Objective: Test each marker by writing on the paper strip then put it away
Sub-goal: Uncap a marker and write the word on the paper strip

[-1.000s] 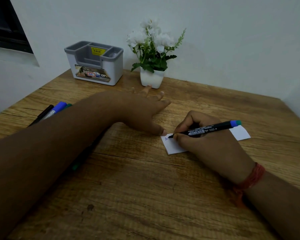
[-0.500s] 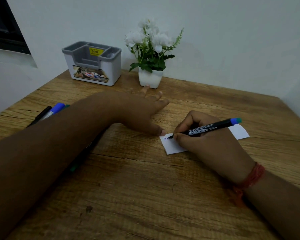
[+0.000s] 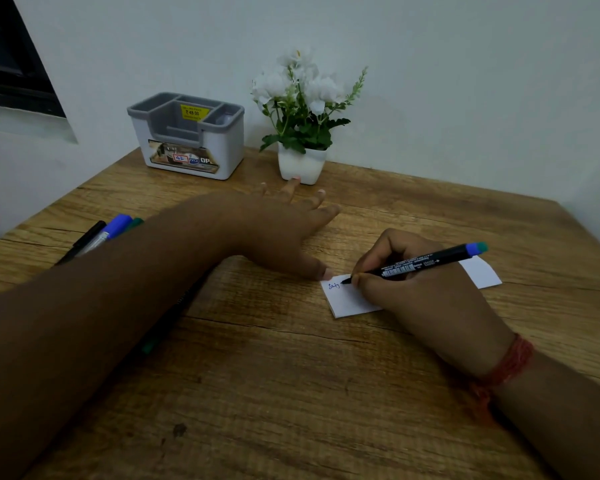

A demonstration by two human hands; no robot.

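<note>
Blue ink marks the paper strip (image 3: 347, 299) as my right hand (image 3: 426, 292) pinches the marker (image 3: 420, 265), left hand (image 3: 284, 233) flat with its thumb pinning the strip; next I judge capping and storing in the organizer (image 3: 187, 136).

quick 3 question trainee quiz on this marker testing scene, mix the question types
1. True or false: the right hand grips the black marker with a blue cap end.
2. What does the left hand's thumb press?
3. The grey and white plastic desk organiser holds: A) three markers B) no visible markers C) scissors

Key: 1 true. 2 the white paper strip, at its left corner. 3 B.
</note>
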